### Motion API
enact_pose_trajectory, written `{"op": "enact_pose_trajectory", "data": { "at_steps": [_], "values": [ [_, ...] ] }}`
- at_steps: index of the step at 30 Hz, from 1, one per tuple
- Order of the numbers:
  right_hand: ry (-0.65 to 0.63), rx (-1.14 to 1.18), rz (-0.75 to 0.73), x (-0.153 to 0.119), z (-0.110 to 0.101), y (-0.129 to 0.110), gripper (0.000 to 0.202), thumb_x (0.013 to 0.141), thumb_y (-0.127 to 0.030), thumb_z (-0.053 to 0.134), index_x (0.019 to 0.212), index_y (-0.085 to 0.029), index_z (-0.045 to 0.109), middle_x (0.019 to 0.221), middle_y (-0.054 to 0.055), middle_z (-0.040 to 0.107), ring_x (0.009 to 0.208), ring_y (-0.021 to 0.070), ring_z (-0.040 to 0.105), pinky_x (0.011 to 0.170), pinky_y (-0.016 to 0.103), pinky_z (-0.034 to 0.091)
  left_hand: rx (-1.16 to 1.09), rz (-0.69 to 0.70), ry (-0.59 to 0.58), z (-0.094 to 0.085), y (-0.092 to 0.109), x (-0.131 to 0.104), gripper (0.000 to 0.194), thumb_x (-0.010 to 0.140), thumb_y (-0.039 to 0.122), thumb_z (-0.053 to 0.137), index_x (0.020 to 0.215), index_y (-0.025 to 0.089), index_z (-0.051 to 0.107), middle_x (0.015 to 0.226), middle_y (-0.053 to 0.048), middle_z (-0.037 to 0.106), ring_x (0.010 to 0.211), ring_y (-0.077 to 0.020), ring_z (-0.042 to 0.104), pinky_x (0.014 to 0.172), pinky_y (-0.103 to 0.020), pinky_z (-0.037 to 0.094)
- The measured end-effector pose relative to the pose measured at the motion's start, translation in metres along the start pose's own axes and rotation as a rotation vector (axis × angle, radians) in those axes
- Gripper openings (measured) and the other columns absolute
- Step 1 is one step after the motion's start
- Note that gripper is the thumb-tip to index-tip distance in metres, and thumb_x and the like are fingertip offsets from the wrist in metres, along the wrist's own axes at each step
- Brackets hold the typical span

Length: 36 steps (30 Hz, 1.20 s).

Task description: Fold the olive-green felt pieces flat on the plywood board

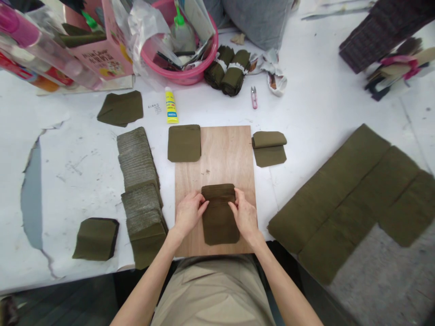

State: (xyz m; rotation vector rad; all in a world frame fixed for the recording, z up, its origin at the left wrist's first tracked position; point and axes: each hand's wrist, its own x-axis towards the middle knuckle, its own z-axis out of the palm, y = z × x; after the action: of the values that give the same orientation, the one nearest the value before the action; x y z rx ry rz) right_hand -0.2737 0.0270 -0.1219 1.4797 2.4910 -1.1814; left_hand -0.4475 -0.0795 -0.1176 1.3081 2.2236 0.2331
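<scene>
Two hands holding one folded cloth piece

The left hand (189, 212) and right hand (245, 216) are grasping the olive folded piece (220, 222) with their fingers, pinching its two side edges near the top fold. It is lying on one wooden board (226, 156). One square stack (184, 144) is overlapping the board's upper left corner. On the table (91, 194), one yellow tube (171, 107), one pair of snips (254, 98) and two banded rolls (234, 78) are lying beyond the board.
</scene>
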Motion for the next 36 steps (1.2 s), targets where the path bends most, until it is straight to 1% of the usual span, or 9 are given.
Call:
{"op": "enact_pose_trajectory", "data": {
  "at_steps": [5,9,12,15,19,22,27,31,36],
  "values": [
    [0.009,0.007,-0.019,0.0,0.001,0.0,0.043,0.088,-0.02,0.047,0.131,-0.017,0.044,0.09,0.006,0.067,0.071,0.0187,0.065,0.069,0.031,0.051,-0.052,-0.034,-0.031,-0.002,0.001,0.0,0.02,0.087,0.035,0.053,0.075,0.019,0.058,0.077,-0.002,0.059,0.072,-0.0165,0.054,0.063,-0.027,0.037],
    [0.024,0.006,-0.022,0.0,0.003,0.002,0.043,0.087,-0.02,0.046,0.13,-0.017,0.044,0.091,0.007,0.067,0.072,0.0191,0.065,0.07,0.032,0.051,-0.13,-0.171,-0.102,0.0,0.002,-0.006,0.025,0.083,0.044,0.055,0.079,0.02,0.061,0.067,0.001,0.059,0.058,-0.0133,0.051,0.055,-0.025,0.031],
    [0.029,0.008,-0.023,0.0,0.003,0.002,0.043,0.088,-0.02,0.047,0.13,-0.017,0.044,0.09,0.007,0.067,0.073,0.0197,0.065,0.071,0.033,0.051,-0.162,-0.275,-0.156,0.006,0.002,-0.014,0.032,0.083,0.048,0.054,0.07,0.019,0.058,0.058,0.002,0.056,0.052,-0.0119,0.048,0.052,-0.024,0.026],
    [0.027,0.014,-0.026,0.0,0.003,0.002,0.042,0.088,-0.02,0.046,0.13,-0.016,0.044,0.09,0.007,0.067,0.074,0.0199,0.066,0.071,0.033,0.051,-0.219,-0.344,-0.202,0.015,0.001,-0.023,0.04,0.084,0.05,0.05,0.063,0.017,0.056,0.053,0.002,0.052,0.05,-0.0117,0.045,0.051,-0.024,0.024],
    [0.022,0.023,-0.024,0.0,0.003,0.002,0.043,0.088,-0.02,0.046,0.13,-0.016,0.044,0.091,0.007,0.067,0.074,0.0196,0.065,0.071,0.033,0.051,-0.271,-0.353,-0.273,0.026,0.0,-0.034,0.048,0.085,0.054,0.044,0.058,0.016,0.055,0.051,0.001,0.048,0.049,-0.0112,0.042,0.05,-0.024,0.021],
    [0.021,0.029,-0.017,-0.001,0.003,0.003,0.043,0.088,-0.02,0.046,0.13,-0.016,0.044,0.09,0.007,0.067,0.074,0.0193,0.065,0.07,0.032,0.051,-0.251,-0.363,-0.296,0.031,-0.001,-0.038,0.051,0.086,0.055,0.042,0.056,0.016,0.055,0.05,0.001,0.047,0.049,-0.0112,0.041,0.051,-0.024,0.021],
    [0.024,0.024,-0.012,-0.001,0.002,0.002,0.043,0.087,-0.02,0.047,0.13,-0.017,0.044,0.09,0.006,0.067,0.073,0.0192,0.066,0.07,0.033,0.051,-0.179,-0.387,-0.294,0.031,0.0,-0.038,0.052,0.086,0.056,0.041,0.052,0.017,0.05,0.047,0.001,0.044,0.047,-0.0111,0.039,0.05,-0.025,0.019],
    [0.024,0.014,-0.022,0.0,0.002,0.001,0.043,0.087,-0.02,0.046,0.131,-0.016,0.044,0.091,0.007,0.067,0.075,0.0198,0.066,0.071,0.033,0.051,-0.167,-0.378,-0.277,0.03,0.003,-0.038,0.051,0.086,0.056,0.04,0.053,0.018,0.05,0.047,0.001,0.045,0.047,-0.0119,0.041,0.051,-0.025,0.018],
    [0.024,0.017,-0.035,0.0,0.002,0.002,0.044,0.087,-0.019,0.045,0.131,-0.016,0.044,0.091,0.007,0.067,0.076,0.0195,0.067,0.071,0.033,0.051,-0.166,-0.376,-0.289,0.03,0.002,-0.038,0.05,0.087,0.054,0.042,0.053,0.018,0.05,0.048,0.001,0.046,0.048,-0.0116,0.041,0.051,-0.025,0.019]
  ]
}}
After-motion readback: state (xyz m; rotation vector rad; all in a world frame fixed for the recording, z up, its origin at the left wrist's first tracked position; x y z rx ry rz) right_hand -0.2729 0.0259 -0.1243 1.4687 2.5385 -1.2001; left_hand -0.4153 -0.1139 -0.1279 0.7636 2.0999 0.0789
